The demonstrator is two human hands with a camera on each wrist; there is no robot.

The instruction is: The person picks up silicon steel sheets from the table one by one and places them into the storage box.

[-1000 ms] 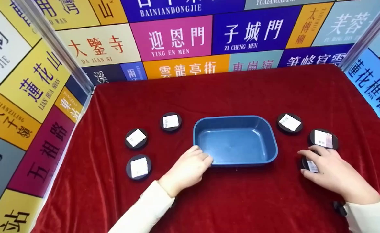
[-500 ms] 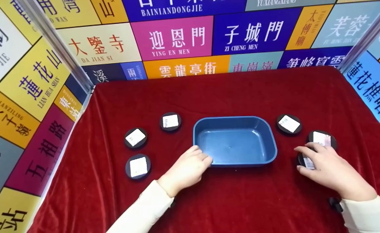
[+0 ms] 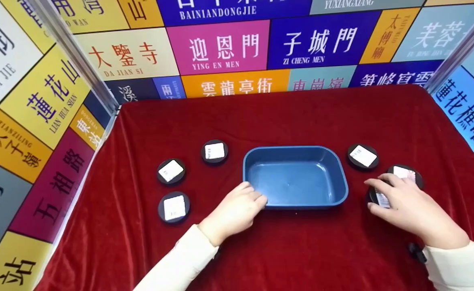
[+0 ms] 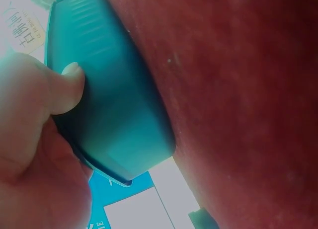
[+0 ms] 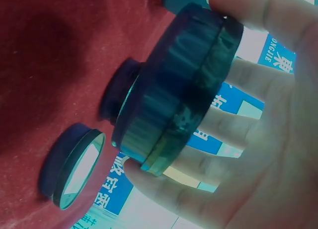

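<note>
Right hand (image 3: 414,212) gripping disc (image 5: 171,92), seemingly plastic basin (image 3: 295,186)

Two plain cream sleeves (image 3: 180,258) are showing. A little black bit (image 3: 416,252) is poking out by the right cuff (image 3: 449,258).

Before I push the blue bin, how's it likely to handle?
The blue bin is probably stiff and light for its size, given its thin-looking walls. Its broad, flat floor suggests sliding over tipping, though the rumpled red cloth may drag.
</note>
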